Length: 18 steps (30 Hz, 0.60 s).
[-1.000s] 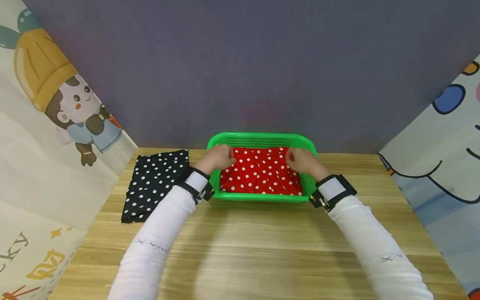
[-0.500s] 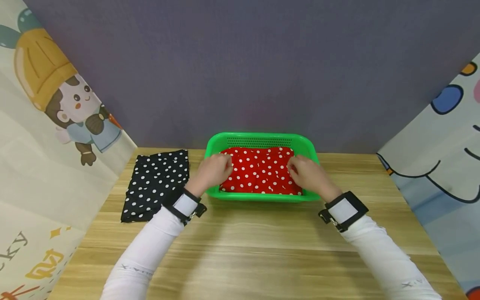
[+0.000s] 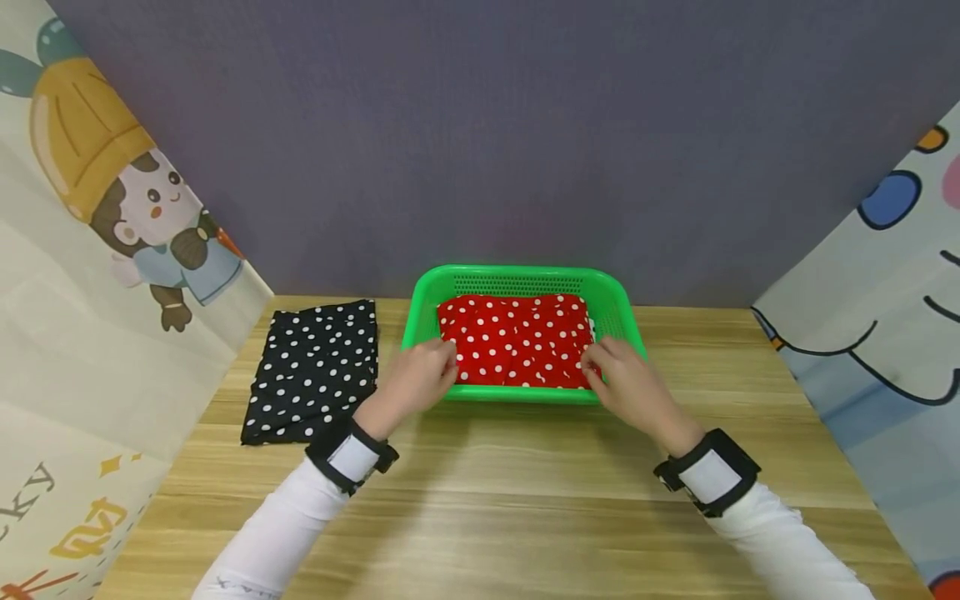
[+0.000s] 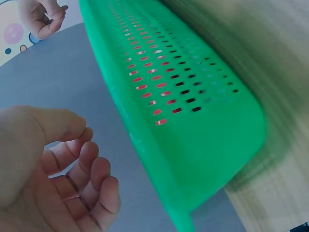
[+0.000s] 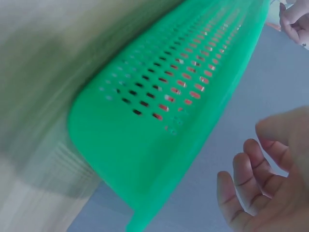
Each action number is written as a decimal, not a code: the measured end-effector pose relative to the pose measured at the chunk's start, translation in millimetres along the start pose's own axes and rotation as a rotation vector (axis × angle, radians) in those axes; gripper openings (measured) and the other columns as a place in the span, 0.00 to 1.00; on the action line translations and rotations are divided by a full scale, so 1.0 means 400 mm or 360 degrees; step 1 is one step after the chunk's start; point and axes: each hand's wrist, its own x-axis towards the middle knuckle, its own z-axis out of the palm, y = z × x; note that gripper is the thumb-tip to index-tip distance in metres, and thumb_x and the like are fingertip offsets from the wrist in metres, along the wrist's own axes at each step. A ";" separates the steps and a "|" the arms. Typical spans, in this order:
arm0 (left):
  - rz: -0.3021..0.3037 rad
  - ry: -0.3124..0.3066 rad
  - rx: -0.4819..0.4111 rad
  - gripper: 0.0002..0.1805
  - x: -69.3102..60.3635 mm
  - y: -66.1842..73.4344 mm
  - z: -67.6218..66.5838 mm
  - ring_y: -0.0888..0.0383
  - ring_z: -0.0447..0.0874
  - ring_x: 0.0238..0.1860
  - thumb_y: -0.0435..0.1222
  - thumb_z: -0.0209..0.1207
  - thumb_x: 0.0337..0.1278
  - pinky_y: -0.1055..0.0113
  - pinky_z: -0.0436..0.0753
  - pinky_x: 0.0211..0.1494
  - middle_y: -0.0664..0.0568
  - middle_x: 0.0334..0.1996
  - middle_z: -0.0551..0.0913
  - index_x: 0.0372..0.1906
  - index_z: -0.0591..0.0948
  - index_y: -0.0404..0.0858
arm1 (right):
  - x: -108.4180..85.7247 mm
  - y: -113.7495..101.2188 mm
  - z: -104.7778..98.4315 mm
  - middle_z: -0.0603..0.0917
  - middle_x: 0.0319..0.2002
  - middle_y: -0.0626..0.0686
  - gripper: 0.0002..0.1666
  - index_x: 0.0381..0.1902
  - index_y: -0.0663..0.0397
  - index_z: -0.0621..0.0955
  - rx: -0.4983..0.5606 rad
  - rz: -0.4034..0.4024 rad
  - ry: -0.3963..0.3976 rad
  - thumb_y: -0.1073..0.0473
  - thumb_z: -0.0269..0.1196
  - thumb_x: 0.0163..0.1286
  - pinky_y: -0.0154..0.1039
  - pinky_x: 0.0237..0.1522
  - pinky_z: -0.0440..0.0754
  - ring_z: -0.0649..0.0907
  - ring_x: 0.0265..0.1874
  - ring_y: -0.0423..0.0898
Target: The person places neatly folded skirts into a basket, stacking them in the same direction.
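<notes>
Both the left hand (image 3: 416,375) and the right hand (image 3: 628,385) are held well apart at the near corners of the green basket (image 3: 525,394), fingers loosely curled, nothing gripped. Inside it the red dotted cloth (image 3: 517,342) is laid flat, probably folded to be fitted within the walls. The black dotted cloth (image 3: 315,367) is placed separately on the counter (image 3: 510,500), perhaps so that the basket is left uncrowded.
</notes>
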 end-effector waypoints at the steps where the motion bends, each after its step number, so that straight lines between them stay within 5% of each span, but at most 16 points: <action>1: 0.0014 0.0016 0.0003 0.07 -0.008 0.000 0.003 0.62 0.67 0.19 0.30 0.57 0.49 0.73 0.66 0.18 0.56 0.18 0.70 0.21 0.74 0.41 | -0.010 -0.003 0.001 0.74 0.26 0.49 0.07 0.29 0.55 0.77 -0.0002 -0.0002 0.0007 0.66 0.67 0.53 0.37 0.29 0.72 0.73 0.27 0.45; 11: -0.0026 0.0185 0.0048 0.04 -0.108 -0.016 0.027 0.65 0.64 0.18 0.32 0.59 0.48 0.76 0.63 0.16 0.58 0.20 0.71 0.24 0.76 0.42 | -0.100 -0.036 0.019 0.74 0.27 0.46 0.10 0.29 0.53 0.77 -0.0033 0.0013 0.0000 0.66 0.68 0.52 0.35 0.27 0.74 0.74 0.28 0.42; 18: -0.0170 0.0175 -0.0003 0.06 -0.161 -0.026 0.040 0.66 0.66 0.21 0.32 0.60 0.47 0.77 0.65 0.18 0.60 0.21 0.71 0.23 0.75 0.44 | -0.138 -0.059 0.042 0.75 0.28 0.45 0.10 0.28 0.52 0.77 -0.0016 -0.0001 0.0001 0.65 0.68 0.50 0.35 0.28 0.76 0.75 0.29 0.40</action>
